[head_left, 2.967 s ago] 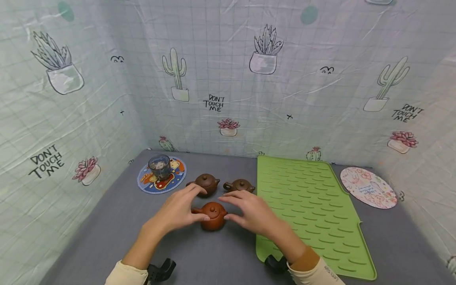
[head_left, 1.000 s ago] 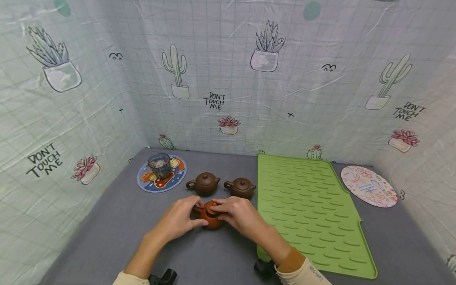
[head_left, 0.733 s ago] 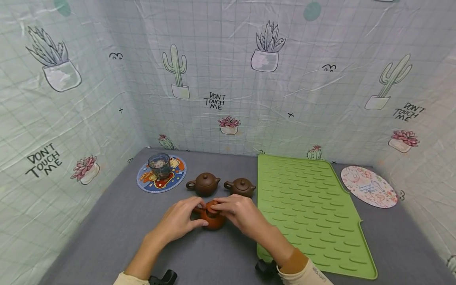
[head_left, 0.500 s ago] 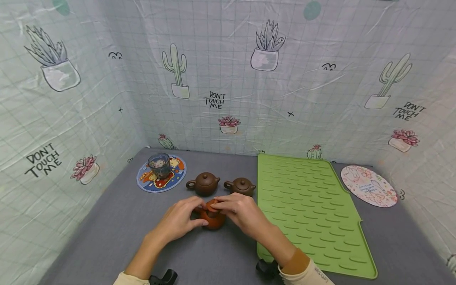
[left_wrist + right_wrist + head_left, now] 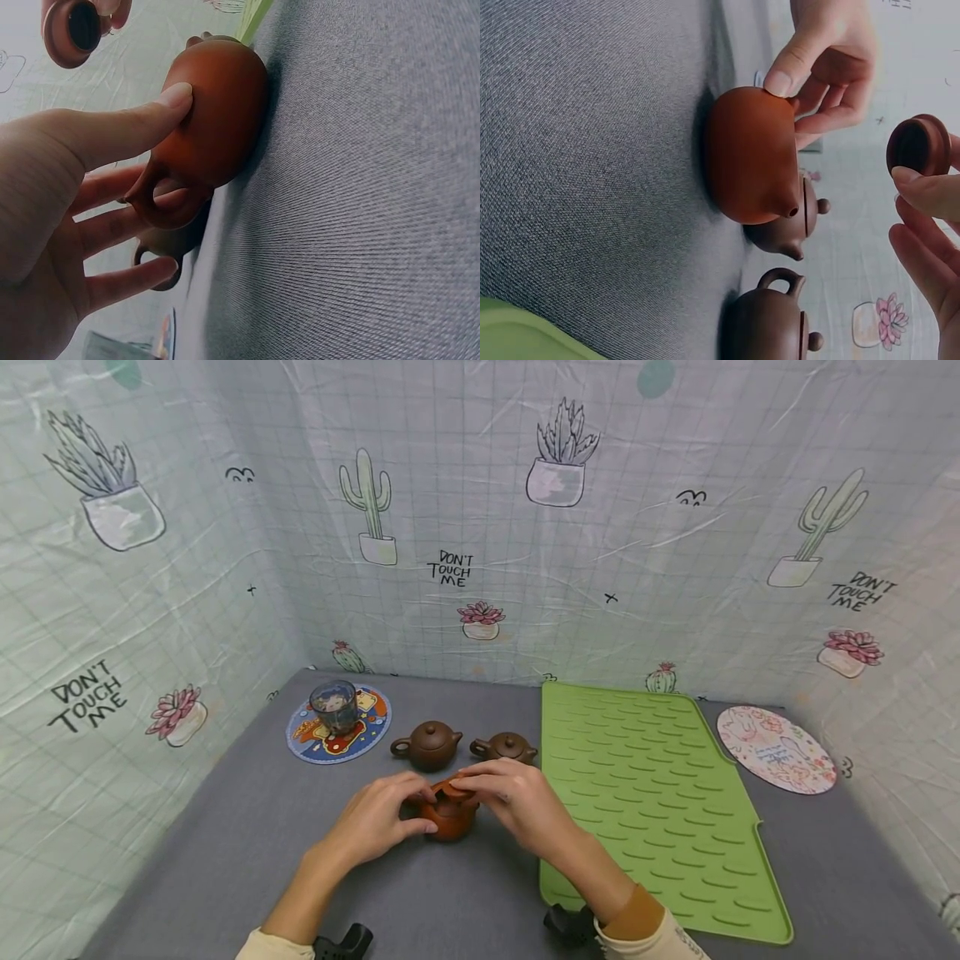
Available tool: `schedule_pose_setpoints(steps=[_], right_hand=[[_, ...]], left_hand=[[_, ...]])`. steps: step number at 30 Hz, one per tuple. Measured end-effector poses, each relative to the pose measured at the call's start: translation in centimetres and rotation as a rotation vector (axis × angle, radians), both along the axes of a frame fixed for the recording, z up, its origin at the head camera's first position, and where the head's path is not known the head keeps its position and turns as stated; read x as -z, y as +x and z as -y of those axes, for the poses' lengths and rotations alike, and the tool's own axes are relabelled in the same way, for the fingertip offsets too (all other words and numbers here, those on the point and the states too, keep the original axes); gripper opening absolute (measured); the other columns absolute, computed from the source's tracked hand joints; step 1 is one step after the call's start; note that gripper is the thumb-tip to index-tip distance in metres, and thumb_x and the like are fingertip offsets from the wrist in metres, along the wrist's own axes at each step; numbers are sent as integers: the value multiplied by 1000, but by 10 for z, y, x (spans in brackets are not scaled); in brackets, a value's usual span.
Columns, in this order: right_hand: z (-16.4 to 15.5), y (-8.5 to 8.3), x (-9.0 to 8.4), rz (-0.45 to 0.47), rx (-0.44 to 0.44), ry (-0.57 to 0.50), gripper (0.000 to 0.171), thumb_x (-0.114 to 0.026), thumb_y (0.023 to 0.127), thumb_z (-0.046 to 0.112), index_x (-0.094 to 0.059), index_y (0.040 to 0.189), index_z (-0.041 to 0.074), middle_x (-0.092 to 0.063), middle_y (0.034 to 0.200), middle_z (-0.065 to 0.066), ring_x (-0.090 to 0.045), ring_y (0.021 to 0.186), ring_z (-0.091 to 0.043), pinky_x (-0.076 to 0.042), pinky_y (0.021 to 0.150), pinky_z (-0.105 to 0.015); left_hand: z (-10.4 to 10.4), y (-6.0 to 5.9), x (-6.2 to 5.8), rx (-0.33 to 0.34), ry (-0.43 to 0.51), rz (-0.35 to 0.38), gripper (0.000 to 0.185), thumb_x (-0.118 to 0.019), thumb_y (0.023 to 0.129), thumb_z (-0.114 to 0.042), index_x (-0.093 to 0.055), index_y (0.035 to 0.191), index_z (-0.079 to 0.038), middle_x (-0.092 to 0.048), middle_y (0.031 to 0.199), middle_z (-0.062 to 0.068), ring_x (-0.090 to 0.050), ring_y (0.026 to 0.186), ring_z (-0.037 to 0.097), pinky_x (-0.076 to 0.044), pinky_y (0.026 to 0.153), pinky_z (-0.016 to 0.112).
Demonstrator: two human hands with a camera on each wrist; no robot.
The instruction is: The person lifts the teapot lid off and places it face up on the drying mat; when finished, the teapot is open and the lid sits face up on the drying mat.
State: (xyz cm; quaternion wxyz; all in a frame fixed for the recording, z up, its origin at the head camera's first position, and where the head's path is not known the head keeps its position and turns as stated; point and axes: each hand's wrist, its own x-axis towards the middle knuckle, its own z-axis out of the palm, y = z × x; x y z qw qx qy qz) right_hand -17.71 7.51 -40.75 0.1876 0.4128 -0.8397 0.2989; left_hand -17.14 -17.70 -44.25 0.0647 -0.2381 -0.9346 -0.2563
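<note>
A reddish-brown clay teapot (image 5: 450,828) stands upright on the grey cloth, its top uncovered. My left hand (image 5: 378,818) holds it on the handle side; in the left wrist view the thumb presses the teapot's body (image 5: 225,112) and the other fingers reach behind, around the handle. Fingers and thumb of my right hand (image 5: 517,797) pinch the teapot's lid (image 5: 921,146). That lid hangs tilted above the teapot, clear of the opening, and its dark hollow underside shows in both wrist views. The spout points toward my right hand.
Two dark brown lidded teapots, a left one (image 5: 431,747) and a right one (image 5: 508,748), stand just behind. A glass cup (image 5: 334,708) sits on a round blue mat (image 5: 303,747) at the back left. On the right lie a green ridged mat (image 5: 645,810) and a pink floral mat (image 5: 776,750).
My left hand has taken hold of the teapot. My right hand has gripped the lid, tilted it and lifted it off, up and slightly right.
</note>
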Motion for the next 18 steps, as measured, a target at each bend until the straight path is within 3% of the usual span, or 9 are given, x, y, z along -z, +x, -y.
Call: schedule_pose_setpoints(steps=[12,18], right_hand=[[-10,4,-8,33,36,-66,37,-78,86,4,-76,120,21,-77,116,2,-73,107,-16,-60,86,-30],[-19,7,-18,49,91,-82,39,-78,87,10,-74,124,21,-79,114,2,-75,95,-13,-58,73,-27]], left_hand=[[0,-1,0,6,12,11,28,-88,78,-32,-73,100,-24,-72,108,-12,-69,95,9,-56,84,36],[0,-1,0,-2,9,13,28,-89,78,-32,-73,100,-24,-72,108,-12,-68,95,9,-56,83,35]])
